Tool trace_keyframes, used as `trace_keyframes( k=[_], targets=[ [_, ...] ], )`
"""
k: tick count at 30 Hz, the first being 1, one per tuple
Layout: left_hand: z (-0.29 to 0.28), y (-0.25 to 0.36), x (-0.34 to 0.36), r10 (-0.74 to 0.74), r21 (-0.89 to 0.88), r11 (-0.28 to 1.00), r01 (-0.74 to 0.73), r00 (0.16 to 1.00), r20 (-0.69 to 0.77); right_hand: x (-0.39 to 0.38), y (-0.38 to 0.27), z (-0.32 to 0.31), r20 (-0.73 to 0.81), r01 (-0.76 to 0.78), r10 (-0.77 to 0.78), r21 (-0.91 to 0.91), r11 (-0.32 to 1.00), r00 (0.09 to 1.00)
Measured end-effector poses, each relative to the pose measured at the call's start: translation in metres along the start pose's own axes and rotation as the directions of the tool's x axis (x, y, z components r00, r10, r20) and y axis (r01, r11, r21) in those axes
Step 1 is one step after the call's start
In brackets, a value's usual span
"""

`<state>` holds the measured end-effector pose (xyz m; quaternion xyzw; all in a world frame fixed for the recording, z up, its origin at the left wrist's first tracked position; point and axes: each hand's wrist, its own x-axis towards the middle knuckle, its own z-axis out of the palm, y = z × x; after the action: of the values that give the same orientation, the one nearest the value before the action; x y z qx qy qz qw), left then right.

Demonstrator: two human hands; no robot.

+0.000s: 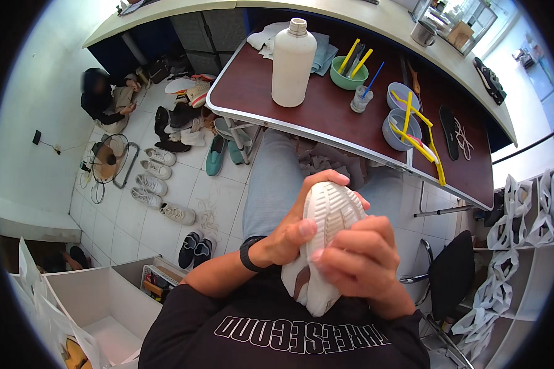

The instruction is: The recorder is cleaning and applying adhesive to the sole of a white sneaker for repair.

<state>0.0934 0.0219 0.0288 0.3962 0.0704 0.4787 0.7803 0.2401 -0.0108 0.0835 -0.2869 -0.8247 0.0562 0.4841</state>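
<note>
A cream-white sneaker (327,224) is held in front of my chest with its ridged sole turned toward me. My left hand (292,227), with a black band on its wrist, wraps round the shoe's side, thumb along the edge of the sole. My right hand (363,258) is closed, its curled fingertips pressed against the sole's other side. Anything small inside those fingers is hidden. Beyond the shoe stands a dark red table (246,92) carrying a white plastic bottle (294,67).
On the table are a green bowl (345,79) with yellow-handled tools, a small jar (359,101), and bowls with yellow strips (434,144). Pairs of shoes (151,183) line the floor at left, near a fan (108,158) and a seated person (101,101). A black chair (450,270) stands right.
</note>
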Motion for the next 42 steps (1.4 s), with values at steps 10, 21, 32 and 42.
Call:
trace_keyframes(
  k=[10,21,32,42],
  targets=[
    [0.001,-0.006,0.001,-0.021,0.145,0.989,0.024,0.999,-0.024,0.001,0.017,0.001,-0.063,-0.04,0.045,0.071,0.997,0.997],
    [0.0,-0.018,-0.001,-0.064,0.121,0.991,0.065,0.998,-0.011,0.005,0.023,-0.002,-0.063,-0.023,0.026,0.039,0.999,0.998],
    [0.01,-0.013,0.009,-0.048,0.112,0.992,0.062,0.991,-0.124,-0.003,0.022,-0.007,-0.013,-0.007,0.007,-0.021,1.0,1.0],
    [-0.003,-0.022,0.014,-0.099,-0.098,0.991,0.088,0.988,-0.115,-0.031,0.02,-0.009,0.089,0.083,-0.092,0.106,0.991,0.992]
  ],
)
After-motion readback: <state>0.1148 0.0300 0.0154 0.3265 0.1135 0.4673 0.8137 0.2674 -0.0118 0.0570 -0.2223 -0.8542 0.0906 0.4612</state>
